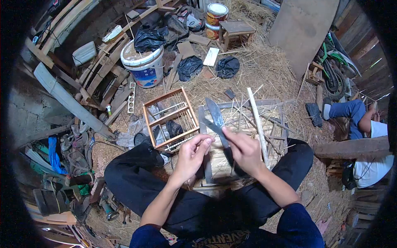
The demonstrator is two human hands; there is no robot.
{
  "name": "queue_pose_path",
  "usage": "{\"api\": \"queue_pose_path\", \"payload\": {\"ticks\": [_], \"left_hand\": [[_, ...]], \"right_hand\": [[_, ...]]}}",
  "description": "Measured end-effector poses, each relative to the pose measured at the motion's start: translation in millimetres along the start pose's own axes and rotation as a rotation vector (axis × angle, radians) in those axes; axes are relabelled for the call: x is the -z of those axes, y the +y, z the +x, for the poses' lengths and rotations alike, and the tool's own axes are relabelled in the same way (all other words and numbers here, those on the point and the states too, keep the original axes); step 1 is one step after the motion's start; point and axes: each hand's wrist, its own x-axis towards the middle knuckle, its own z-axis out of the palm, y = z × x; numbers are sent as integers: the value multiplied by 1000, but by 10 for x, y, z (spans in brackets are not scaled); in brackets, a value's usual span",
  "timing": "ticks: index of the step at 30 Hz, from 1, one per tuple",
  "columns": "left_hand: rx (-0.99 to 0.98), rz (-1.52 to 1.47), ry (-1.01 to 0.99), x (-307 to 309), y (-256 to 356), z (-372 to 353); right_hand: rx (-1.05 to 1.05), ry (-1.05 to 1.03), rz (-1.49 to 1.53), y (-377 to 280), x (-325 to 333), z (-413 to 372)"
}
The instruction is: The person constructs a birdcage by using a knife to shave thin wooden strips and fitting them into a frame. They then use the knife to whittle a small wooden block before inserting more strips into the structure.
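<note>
My right hand point(245, 152) is closed around a large knife point(214, 113), whose broad dark blade points up and away from me. To its left, my left hand point(191, 156) is closed in a pinch; anything between thumb and finger is too small to make out. Below both hands lies a slatted wooden board point(217, 165) between my crossed legs, with thin sticks and splints scattered over it. A pale wood strip point(257, 124) rests along its right side. Left of the board stands a small wooden frame point(169, 111) with thin bars, like an unfinished cage.
A white bucket point(142, 68) with a black bag on top stands beyond the frame. Paint cans point(216, 18) and a small stool point(236, 31) are farther back. Straw covers the floor. Another person's leg point(347, 115) shows at right, near a green motorbike point(331, 66).
</note>
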Motion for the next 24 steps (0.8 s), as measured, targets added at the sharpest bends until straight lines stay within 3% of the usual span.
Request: {"api": "queue_pose_path", "payload": {"ticks": [4,6,10,13,18,24], "left_hand": [[16,18,-9,-49,109,-29],[0,23,-4,-51,79,-20],[-12,-20,31,-58,72,19],[6,-58,-11,-78,121,-15],[21,-106,35,-56,105,13],[15,-12,7,-41,75,-15]], "right_hand": [[-121,223,-47,261,189,190],[-170,155,-41,165,167,128],[-60,-40,-42,-23,85,25],[-192,218,-7,219,165,171],[-34,35,3,48,4,14],[-130,197,-22,159,142,157]]}}
